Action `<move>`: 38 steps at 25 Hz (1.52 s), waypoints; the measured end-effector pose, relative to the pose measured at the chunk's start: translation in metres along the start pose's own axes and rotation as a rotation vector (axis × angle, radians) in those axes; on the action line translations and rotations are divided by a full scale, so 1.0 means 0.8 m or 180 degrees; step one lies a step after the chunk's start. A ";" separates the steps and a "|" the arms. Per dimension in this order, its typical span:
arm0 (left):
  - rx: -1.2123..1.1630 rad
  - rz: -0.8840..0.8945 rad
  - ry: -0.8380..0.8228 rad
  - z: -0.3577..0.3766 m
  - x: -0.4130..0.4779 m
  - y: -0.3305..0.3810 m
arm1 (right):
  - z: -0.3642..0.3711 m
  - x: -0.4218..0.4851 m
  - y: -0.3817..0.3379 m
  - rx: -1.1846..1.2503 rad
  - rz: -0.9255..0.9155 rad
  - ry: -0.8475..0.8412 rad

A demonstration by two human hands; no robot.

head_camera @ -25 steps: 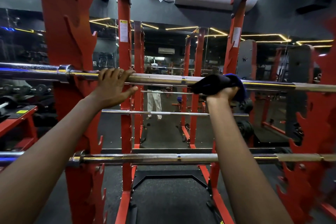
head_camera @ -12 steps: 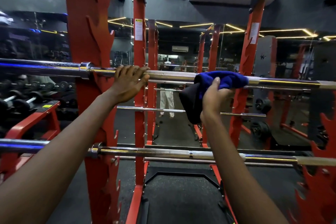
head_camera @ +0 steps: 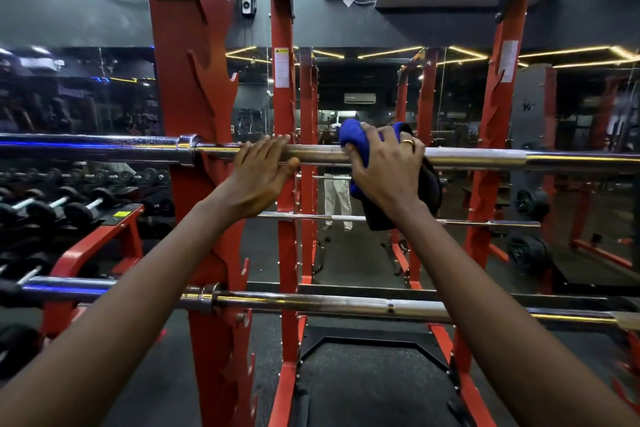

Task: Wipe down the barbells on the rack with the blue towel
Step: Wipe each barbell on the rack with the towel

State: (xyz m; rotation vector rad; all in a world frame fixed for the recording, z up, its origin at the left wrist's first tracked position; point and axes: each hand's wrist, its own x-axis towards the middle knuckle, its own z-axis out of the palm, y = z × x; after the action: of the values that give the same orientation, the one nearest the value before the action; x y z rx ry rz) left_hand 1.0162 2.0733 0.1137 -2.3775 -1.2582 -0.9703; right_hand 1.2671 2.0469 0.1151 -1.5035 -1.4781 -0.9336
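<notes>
Two steel barbells lie across the red rack (head_camera: 194, 87): an upper barbell (head_camera: 485, 159) at chest height and a lower barbell (head_camera: 311, 303) below it. My left hand (head_camera: 258, 174) rests on the upper bar just right of its collar, fingers laid over the top and thumb underneath. Close beside it, my right hand (head_camera: 382, 166) grips the blue towel (head_camera: 349, 133), which is wrapped over the upper bar. A dark part of the towel hangs down behind my wrist.
A dumbbell rack (head_camera: 69, 204) stands at the left. A mirror wall (head_camera: 363, 97) behind the rack reflects a person and more red uprights. Weight plates (head_camera: 530, 250) sit on the floor at the right. A black mat (head_camera: 370, 388) lies below.
My right hand has slid the towel leftward along the upper bar, from near the right upright to next to my left hand. The left hand kept its place on the bar.
</notes>
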 end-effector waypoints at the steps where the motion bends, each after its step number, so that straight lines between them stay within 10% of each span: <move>1: -0.0102 -0.0022 0.0092 -0.003 -0.010 0.002 | 0.004 0.003 -0.014 -0.0096 -0.0111 -0.0101; 11: 0.0526 -0.0324 0.0755 -0.026 -0.038 -0.120 | 0.012 0.049 -0.108 -0.0127 -0.0511 -0.0614; 18: 0.0753 -0.0113 0.0591 -0.050 -0.051 -0.196 | 0.041 0.041 -0.129 0.0360 -0.2113 -0.0647; 38: 0.0827 0.0264 0.1417 -0.024 -0.041 -0.228 | 0.036 0.045 -0.208 0.0446 -0.1710 -0.0690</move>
State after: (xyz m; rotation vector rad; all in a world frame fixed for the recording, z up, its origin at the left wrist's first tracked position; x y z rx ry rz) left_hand 0.8471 2.1490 0.0943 -1.8671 -1.0338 -1.1494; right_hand 1.1014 2.0851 0.1449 -1.1495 -2.1215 -0.9629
